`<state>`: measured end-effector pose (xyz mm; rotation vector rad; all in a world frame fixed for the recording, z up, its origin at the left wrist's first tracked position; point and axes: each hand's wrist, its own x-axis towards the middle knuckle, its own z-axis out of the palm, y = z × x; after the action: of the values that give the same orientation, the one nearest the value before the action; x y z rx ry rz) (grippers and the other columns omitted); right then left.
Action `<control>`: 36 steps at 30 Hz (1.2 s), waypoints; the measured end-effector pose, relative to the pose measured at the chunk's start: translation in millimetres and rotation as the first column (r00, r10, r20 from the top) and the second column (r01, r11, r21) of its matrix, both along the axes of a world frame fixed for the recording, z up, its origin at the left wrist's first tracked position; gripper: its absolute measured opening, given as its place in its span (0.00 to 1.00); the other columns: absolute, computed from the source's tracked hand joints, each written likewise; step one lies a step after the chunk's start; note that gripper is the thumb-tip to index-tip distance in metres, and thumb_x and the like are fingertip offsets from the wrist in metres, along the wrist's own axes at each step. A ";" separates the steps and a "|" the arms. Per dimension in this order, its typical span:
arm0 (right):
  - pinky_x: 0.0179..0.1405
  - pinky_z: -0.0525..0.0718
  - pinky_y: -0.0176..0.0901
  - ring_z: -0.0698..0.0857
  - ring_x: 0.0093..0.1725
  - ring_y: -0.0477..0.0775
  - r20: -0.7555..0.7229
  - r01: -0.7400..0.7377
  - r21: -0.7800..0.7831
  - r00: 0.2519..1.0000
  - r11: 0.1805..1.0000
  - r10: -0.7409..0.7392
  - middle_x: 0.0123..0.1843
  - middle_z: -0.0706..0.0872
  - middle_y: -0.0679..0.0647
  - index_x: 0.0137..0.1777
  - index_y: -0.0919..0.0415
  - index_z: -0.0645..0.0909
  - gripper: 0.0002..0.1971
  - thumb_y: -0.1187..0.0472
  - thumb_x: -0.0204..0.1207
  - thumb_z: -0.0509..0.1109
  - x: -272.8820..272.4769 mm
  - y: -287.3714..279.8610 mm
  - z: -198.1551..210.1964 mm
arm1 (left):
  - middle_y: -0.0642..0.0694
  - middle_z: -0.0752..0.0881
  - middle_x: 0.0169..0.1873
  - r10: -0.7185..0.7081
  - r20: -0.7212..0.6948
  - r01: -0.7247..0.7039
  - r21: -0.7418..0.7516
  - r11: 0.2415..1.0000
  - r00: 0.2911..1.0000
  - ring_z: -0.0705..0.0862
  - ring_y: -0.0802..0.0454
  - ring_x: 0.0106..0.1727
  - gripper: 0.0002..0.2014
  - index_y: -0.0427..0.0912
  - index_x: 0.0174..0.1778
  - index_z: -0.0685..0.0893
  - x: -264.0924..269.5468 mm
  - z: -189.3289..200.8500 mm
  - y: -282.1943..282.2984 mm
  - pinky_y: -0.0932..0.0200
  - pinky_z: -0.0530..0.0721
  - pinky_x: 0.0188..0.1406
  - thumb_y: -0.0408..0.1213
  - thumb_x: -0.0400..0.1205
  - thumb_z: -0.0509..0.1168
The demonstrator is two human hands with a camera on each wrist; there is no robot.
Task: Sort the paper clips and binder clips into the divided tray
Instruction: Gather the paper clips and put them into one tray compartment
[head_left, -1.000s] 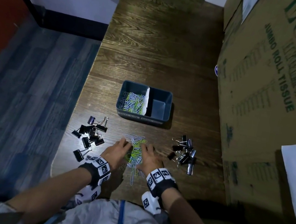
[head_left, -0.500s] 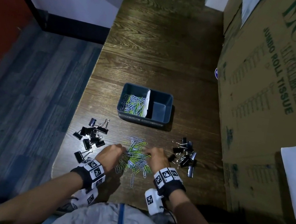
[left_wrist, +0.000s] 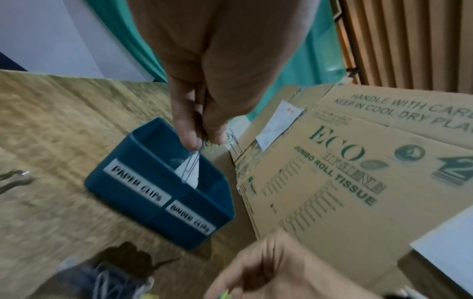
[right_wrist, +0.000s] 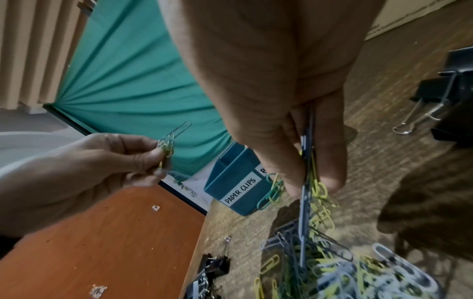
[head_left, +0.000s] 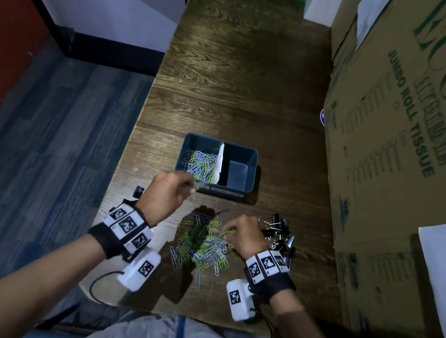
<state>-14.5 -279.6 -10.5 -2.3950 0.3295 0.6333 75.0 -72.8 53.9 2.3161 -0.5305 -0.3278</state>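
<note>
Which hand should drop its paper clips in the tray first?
Probably the left hand: it pinches clips beside the tray, while the right hand grips clips over the pile.

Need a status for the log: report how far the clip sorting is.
Done: coloured paper clips fill the blue divided tray's left compartment.

In hand: left hand and right hand each pinch more clips.

Left: the loose pile, both black binder clip heaps; the right compartment is empty.

- Dark wooden table [head_left: 229,82], grain running across.
- Blue divided tray [head_left: 237,191] at mid-table.
- Loose paper clips [head_left: 203,246] heaped near the front edge.
- Binder clips [head_left: 278,233] right of that heap; more [head_left: 138,191] left.
- Cardboard box [head_left: 391,166] along the right side.
</note>
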 end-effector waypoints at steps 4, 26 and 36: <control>0.52 0.89 0.43 0.91 0.45 0.49 0.068 0.009 0.003 0.998 1.000 -0.009 0.53 0.93 0.54 0.48 0.56 0.92 0.06 0.67 0.74 0.79 11.8 3.0 12.0 | 0.43 0.90 0.39 0.108 0.064 -0.104 -0.052 0.993 0.992 0.87 0.50 0.39 0.03 0.38 0.47 0.89 35.4 12.8 -19.3 0.57 0.88 0.42 0.31 0.80 0.70; 0.51 0.85 0.43 0.90 0.47 0.56 0.337 0.122 0.053 0.932 0.991 -0.133 0.47 0.92 0.59 0.56 0.57 0.88 0.08 0.63 0.78 0.74 114.4 28.2 71.5 | 0.42 0.80 0.61 -0.058 -0.289 0.189 0.451 0.872 0.956 0.80 0.41 0.63 0.21 0.45 0.67 0.77 -37.4 -106.3 14.1 0.47 0.82 0.58 0.32 0.76 0.66; 0.55 0.85 0.53 0.86 0.60 0.61 -0.129 0.055 -0.137 0.989 0.989 -0.072 0.64 0.84 0.58 0.64 0.56 0.82 0.16 0.61 0.77 0.76 17.0 25.1 -26.6 | 0.39 0.63 0.69 -0.228 -0.322 0.364 0.466 0.806 0.919 0.71 0.39 0.68 0.40 0.45 0.80 0.56 -59.2 -117.3 -15.8 0.43 0.84 0.59 0.36 0.76 0.72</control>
<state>2.5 -254.5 -37.1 -2.4630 0.5183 0.7654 15.8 -88.7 -63.4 2.6406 -0.7529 -1.0182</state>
